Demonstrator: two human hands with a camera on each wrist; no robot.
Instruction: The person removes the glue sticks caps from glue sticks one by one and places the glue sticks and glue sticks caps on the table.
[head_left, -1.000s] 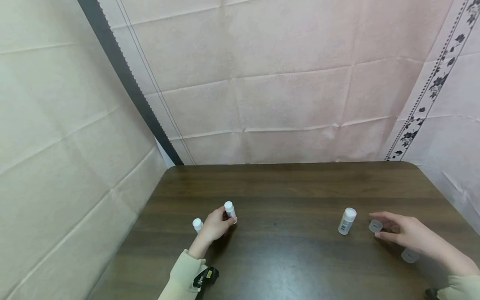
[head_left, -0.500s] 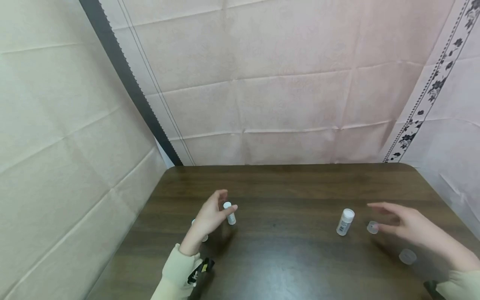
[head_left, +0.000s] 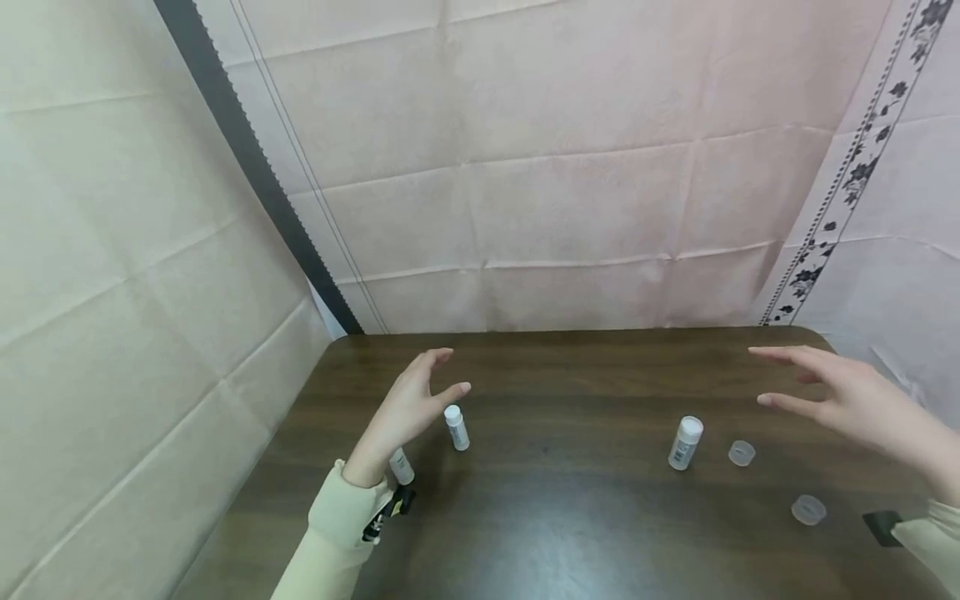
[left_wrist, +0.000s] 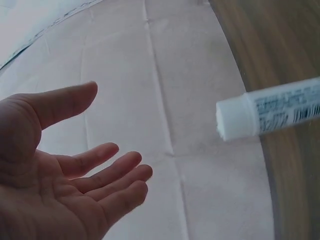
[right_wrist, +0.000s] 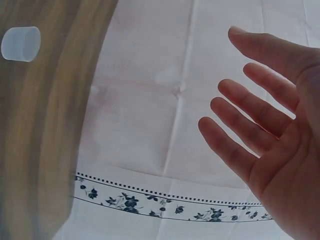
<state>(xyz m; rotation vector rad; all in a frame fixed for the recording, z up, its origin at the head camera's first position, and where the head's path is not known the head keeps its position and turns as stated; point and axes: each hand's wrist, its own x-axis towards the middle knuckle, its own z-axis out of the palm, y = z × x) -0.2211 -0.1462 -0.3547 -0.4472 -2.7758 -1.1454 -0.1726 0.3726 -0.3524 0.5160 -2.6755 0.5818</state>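
My left hand (head_left: 397, 417) is raised over the table, thumb and fingers apart, with nothing in its grasp. Just right of it stands a small white-capped tube (head_left: 457, 432), which shows a barcode label in the left wrist view (left_wrist: 282, 110). A similar tube (head_left: 402, 469) is partly hidden behind my left wrist. On the other side, my right hand (head_left: 840, 400) hovers with its fingers extended and holds nothing. Below and left of it is a small translucent cup-like piece (head_left: 742, 453); a similar translucent piece (head_left: 809, 510) lies nearer. A thicker white-topped tube (head_left: 685, 446) stands to their left.
The dark wooden table (head_left: 555, 533) has rounded far corners. A creased pale cloth (head_left: 570, 208) hangs behind it, and another pale cloth (head_left: 135, 292) hangs along the left side.
My left hand has let go of the white-capped tube and risen away up and left. My right hand has left the small translucent piece and lifted; both things stay on the table.
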